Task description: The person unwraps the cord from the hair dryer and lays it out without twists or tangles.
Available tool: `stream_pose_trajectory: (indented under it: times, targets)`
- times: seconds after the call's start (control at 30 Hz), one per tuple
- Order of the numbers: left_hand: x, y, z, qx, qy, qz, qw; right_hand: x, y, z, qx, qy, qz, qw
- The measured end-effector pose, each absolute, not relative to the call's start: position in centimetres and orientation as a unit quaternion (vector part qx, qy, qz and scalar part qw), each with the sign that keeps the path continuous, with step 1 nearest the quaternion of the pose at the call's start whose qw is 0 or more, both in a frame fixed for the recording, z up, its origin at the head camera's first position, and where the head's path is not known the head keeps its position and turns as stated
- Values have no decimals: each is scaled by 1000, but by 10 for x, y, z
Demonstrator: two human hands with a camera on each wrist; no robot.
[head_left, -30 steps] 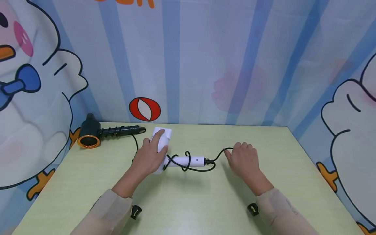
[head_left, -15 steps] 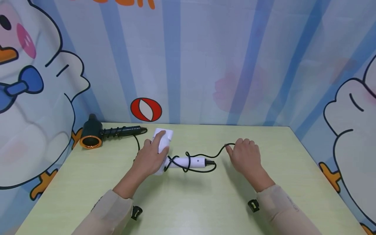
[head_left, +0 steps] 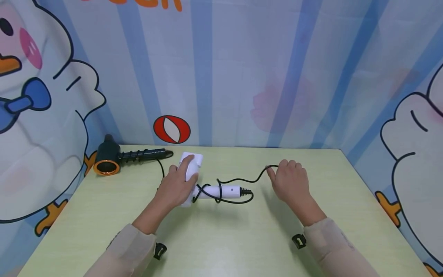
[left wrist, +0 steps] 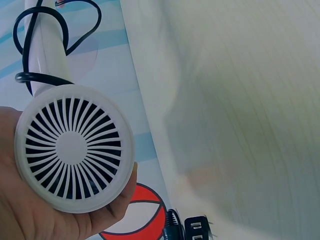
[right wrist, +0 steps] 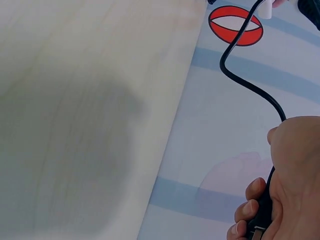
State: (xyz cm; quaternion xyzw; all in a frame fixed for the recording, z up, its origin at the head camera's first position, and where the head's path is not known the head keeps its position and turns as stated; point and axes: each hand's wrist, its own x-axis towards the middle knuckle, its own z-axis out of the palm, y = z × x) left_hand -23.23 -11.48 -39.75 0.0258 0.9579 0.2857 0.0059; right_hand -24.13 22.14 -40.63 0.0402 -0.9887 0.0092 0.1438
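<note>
A white hair dryer with a slatted round grille is held up over the table by my left hand. The fingers and thumb grip its body, while its handle points right. A black cord loops loosely around the handle and runs off to my right hand. That hand curls around the cord's end, and part of the black plug shows between the fingers in the right wrist view.
A black hair dryer with an orange-rimmed mouth lies at the table's back left, its cord wound around its handle. The pale wooden table ends at a curtain printed with cartoon figures.
My right hand has moved slightly up and right. The stretch of cord between it and the handle has lengthened, rising off the handle's end. The left hand stays nearly still.
</note>
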Motion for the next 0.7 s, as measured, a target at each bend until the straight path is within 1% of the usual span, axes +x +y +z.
stream_pose_trajectory:
  times: [0.27, 0.5, 0.7]
  targets:
    - [-233, -115, -398, 25, 958, 284, 5, -236, 219, -397, 47, -986, 22, 158]
    - [-232, -114, -398, 27, 958, 285, 1, -235, 219, -394, 46, -986, 37, 158]
    - [-232, -115, -398, 29, 958, 287, -1, -232, 219, -391, 54, -982, 50, 176]
